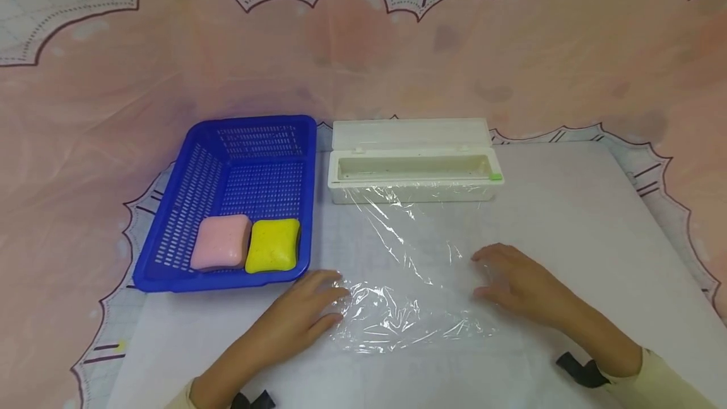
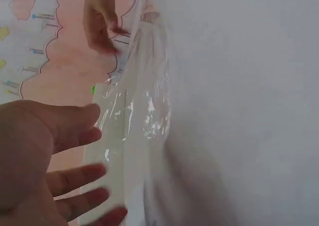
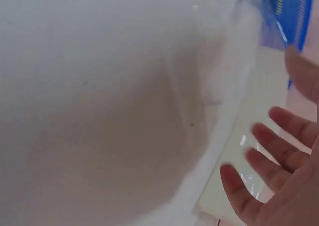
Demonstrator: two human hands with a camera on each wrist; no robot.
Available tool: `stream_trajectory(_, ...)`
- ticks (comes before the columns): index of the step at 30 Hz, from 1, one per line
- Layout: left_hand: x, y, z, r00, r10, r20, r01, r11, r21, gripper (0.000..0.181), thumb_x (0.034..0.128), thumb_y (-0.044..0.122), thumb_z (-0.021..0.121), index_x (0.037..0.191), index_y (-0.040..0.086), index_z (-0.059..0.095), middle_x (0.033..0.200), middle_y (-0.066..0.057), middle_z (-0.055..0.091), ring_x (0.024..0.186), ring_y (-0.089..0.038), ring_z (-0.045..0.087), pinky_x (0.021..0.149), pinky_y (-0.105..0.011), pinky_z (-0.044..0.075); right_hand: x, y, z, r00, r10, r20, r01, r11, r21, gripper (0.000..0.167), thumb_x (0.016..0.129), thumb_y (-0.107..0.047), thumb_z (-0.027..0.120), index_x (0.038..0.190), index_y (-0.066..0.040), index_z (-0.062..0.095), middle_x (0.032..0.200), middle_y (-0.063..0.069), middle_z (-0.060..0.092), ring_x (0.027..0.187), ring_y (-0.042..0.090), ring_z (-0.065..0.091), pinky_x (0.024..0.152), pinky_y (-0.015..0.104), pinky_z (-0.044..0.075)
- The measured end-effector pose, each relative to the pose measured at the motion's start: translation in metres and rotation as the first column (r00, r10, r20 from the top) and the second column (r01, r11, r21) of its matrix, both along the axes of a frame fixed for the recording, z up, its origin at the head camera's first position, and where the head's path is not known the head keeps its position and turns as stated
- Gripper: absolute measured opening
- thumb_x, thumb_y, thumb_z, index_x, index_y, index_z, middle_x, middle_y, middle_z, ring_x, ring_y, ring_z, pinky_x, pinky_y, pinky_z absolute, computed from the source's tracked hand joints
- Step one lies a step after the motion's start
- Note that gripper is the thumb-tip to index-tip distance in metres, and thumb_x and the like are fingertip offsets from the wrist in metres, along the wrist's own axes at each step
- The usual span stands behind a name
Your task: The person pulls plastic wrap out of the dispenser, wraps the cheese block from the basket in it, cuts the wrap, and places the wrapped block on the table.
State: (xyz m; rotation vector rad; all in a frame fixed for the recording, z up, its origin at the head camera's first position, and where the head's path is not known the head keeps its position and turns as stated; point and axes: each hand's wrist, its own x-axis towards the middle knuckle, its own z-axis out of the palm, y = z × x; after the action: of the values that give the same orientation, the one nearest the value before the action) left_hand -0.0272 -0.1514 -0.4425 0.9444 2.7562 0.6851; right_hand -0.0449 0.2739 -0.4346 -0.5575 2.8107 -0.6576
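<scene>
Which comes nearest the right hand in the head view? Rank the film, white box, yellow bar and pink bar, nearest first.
1. Film: just left of the right hand.
2. White box: ahead and to the left.
3. Yellow bar: farther left, in the basket.
4. Pink bar: left of the yellow bar.

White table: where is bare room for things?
Free: the white table right of the white box, beyond the right grip; also the blue basket, far end. Crowded: where clear film lies, and the basket's near end, with pink block and yellow block.
</scene>
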Motion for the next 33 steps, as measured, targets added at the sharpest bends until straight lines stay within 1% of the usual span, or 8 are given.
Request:
stream_trajectory(2, -0.005, 0.008, 0.002, 0.999, -0.019, -0.027, 0.017, 0.996, -0.087, 0.052, 0.0966, 0.043, 0.069, 0.145, 0.027, 0.057, 0.164, -0.002, 0.037, 0.152, -0.028, 0.033, 0.118, -0.052, 0.038, -0.002, -0.005, -0.004, 0.997, 0.055, -0.046, -0.051, 0.995, 0.081, 0.082, 0.083, -0.053, 0.080, 0.149, -0.016, 0.050, 0.155, 0.005, 0.049, 0.147, 0.032, 0.041, 0.110, 0.059, 0.043)
stream_trajectory(5, -0.012, 0.016, 0.000, 0.999, -0.044, 0.013, 0.046, 0.990, -0.134, 0.071, 0.0941, 0.053, 0.067, 0.156, 0.030, 0.042, 0.173, -0.002, 0.009, 0.159, -0.039, 0.008, 0.120, -0.064, 0.026, -0.006, -0.007, -0.013, 0.989, 0.131, -0.073, -0.117, 0.979, 0.170, 0.106, 0.078, -0.070, 0.075, 0.161, -0.021, 0.031, 0.170, 0.003, 0.026, 0.158, 0.031, 0.017, 0.116, 0.069, 0.027)
stream_trajectory(12, -0.026, 0.024, -0.006, 0.985, -0.019, 0.173, 0.051, 0.983, -0.179, 0.090, 0.0870, 0.059, 0.072, 0.161, 0.031, 0.030, 0.174, -0.005, -0.001, 0.158, -0.044, -0.005, 0.116, -0.073, 0.022, -0.011, -0.007, -0.019, 0.978, 0.208, -0.034, -0.191, 0.944, 0.269, 0.126, 0.065, -0.090, 0.063, 0.164, -0.022, 0.024, 0.172, 0.006, 0.017, 0.158, 0.035, 0.016, 0.112, 0.081, 0.013)
stream_trajectory(18, -0.028, 0.023, -0.010, 0.978, -0.023, 0.206, 0.072, 0.969, -0.235, 0.092, 0.0847, 0.058, 0.074, 0.161, 0.030, 0.030, 0.173, -0.008, 0.000, 0.157, -0.046, -0.006, 0.116, -0.074, 0.020, -0.012, -0.005, -0.020, 0.969, 0.248, 0.013, -0.237, 0.909, 0.342, 0.131, 0.060, -0.097, 0.056, 0.164, -0.023, 0.023, 0.172, 0.010, 0.012, 0.157, 0.040, 0.016, 0.108, 0.085, 0.016)
stream_trajectory(23, -0.027, 0.021, -0.013, 0.977, -0.020, 0.214, 0.072, 0.968, -0.238, 0.093, 0.0845, 0.059, 0.074, 0.161, 0.031, 0.029, 0.173, -0.007, -0.001, 0.158, -0.044, -0.005, 0.117, -0.073, 0.020, -0.012, 0.000, -0.023, 0.972, 0.233, 0.039, -0.231, 0.906, 0.355, 0.131, 0.060, -0.099, 0.052, 0.164, -0.026, 0.019, 0.173, 0.008, 0.007, 0.158, 0.038, 0.011, 0.109, 0.085, 0.014)
stream_trajectory(27, -0.022, 0.019, -0.010, 0.987, -0.029, 0.156, 0.073, 0.956, -0.285, 0.093, 0.0856, 0.059, 0.072, 0.162, 0.029, 0.028, 0.173, -0.007, 0.001, 0.157, -0.045, 0.005, 0.117, -0.068, 0.027, -0.013, 0.001, -0.026, 0.973, 0.225, 0.057, -0.231, 0.908, 0.350, 0.131, 0.060, -0.099, 0.051, 0.165, -0.028, 0.017, 0.174, 0.006, 0.005, 0.159, 0.037, 0.008, 0.109, 0.085, 0.011)
stream_trajectory(30, -0.012, 0.019, 0.005, 0.995, -0.048, 0.090, 0.076, 0.938, -0.339, 0.089, 0.0878, 0.057, 0.072, 0.161, 0.024, 0.033, 0.173, -0.008, 0.013, 0.155, -0.043, 0.024, 0.114, -0.064, 0.036, -0.013, 0.001, -0.027, 0.973, 0.222, 0.064, -0.230, 0.910, 0.346, 0.131, 0.060, -0.100, 0.051, 0.165, -0.028, 0.017, 0.174, 0.006, 0.005, 0.159, 0.038, 0.007, 0.109, 0.085, 0.010)
stream_trajectory(33, 0.002, 0.018, 0.038, 0.989, -0.110, 0.102, 0.139, 0.925, -0.354, 0.075, 0.0934, 0.053, 0.068, 0.157, 0.023, 0.041, 0.169, -0.005, 0.027, 0.147, -0.034, 0.043, 0.110, -0.057, 0.045, -0.014, 0.000, -0.027, 0.973, 0.219, 0.066, -0.229, 0.912, 0.340, 0.132, 0.059, -0.099, 0.052, 0.165, -0.028, 0.018, 0.174, 0.006, 0.005, 0.159, 0.038, 0.007, 0.109, 0.085, 0.010)
